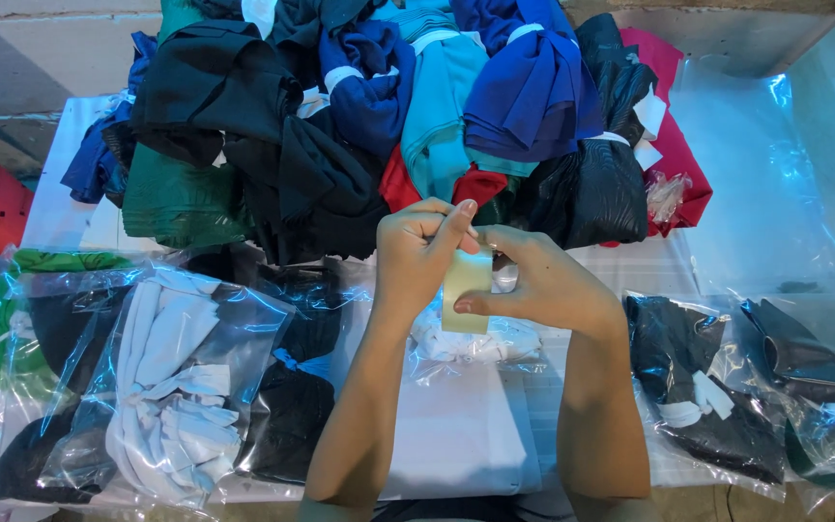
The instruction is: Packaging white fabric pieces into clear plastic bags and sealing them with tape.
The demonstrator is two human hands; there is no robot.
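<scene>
Your left hand (417, 253) and right hand (541, 282) meet over the middle of the counter (466, 435), and both are pinched shut on 1 small roll of clear tape (466, 290). The right hand grips the roll from the side with the thumb underneath, while the left thumb and forefinger press at its top edge, as if picking at the tape's end. The roll is held in the air, just above a small white garment in a clear bag (475, 340) that lies on the counter directly beneath your hands.

Judging by how things lie, you are somewhere in the middle of the work. Bagged items are already laid out on both sides: on your left, a white garment in a clear bag (181, 387), a black bagged garment (292, 406) beside it and a green and black one (26, 329) at the edge; on your right, 2 dark bagged garments (698, 387) and (804, 362). Whether each of those bags is closed, the view does not show.

A good deal looks left. The pile of loose clothes (369, 116) at the far side of the counter is large, with black, blue, teal, green and red pieces heaped together, none of them bagged. Empty clear plastic bags (775, 184) wait to the right of it.
</scene>
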